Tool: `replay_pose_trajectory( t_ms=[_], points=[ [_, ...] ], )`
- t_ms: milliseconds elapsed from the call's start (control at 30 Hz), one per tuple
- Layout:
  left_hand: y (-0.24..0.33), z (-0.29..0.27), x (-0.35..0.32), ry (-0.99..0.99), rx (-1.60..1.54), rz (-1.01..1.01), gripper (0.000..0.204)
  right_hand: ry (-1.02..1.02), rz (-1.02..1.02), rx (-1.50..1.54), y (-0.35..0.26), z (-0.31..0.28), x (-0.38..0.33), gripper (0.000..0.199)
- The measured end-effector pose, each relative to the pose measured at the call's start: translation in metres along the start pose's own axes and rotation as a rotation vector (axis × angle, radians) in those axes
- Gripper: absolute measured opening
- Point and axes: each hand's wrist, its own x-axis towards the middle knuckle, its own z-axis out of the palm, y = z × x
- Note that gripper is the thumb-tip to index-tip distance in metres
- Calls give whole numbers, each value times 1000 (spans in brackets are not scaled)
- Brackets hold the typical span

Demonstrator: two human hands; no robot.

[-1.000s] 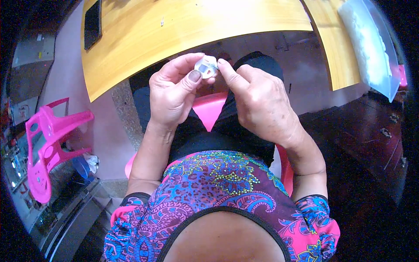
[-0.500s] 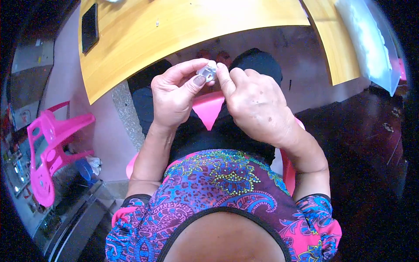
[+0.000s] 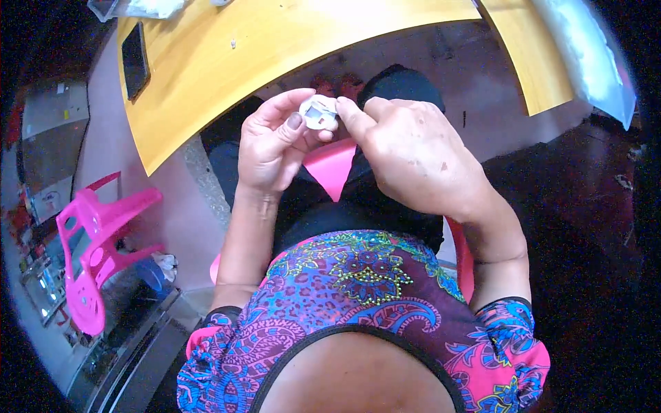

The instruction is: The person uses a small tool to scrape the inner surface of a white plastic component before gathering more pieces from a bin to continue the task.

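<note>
My left hand (image 3: 268,141) pinches a small round white plastic piece (image 3: 321,122) between its thumb and fingers, above my lap. The piece has a greyish squarish part in its middle and a small reddish-brown spot or opening. My right hand (image 3: 416,155) meets the piece at its right edge. Its index fingertip presses there while the other fingers are curled in; the right thumb is mostly hidden behind the hand.
Ahead is a yellow wooden table (image 3: 200,76) with a dark phone (image 3: 135,60) and a tiny pale item (image 3: 233,44) on it. Clear plastic bags (image 3: 582,48) hang over the right part. A pink plastic stool (image 3: 96,251) lies tipped at the left. Pink material (image 3: 332,168) shows below my hands.
The white piece has turned in my fingers, so its round face with the squarish middle now shows. Both hands stay at it. The whole view has shifted slightly.
</note>
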Motion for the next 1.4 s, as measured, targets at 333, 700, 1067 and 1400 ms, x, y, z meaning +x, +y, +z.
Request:
replay_pose_trajectory(
  t_ms=[333, 700, 1067, 1400],
  points=[
    [-3, 5, -1, 2, 81, 44, 30, 35, -3, -176, -8, 7, -2, 21],
    [-5, 2, -3, -22, 342, 223, 27, -258, -13, 61, 4, 2, 9, 36],
    [-2, -5, 1, 37, 33, 105, 31, 39, 153, 192, -4, 17, 5, 40],
    [4, 0, -2, 73, 23, 155, 34, 45, 179, 344, -10, 22, 10, 40]
  ],
)
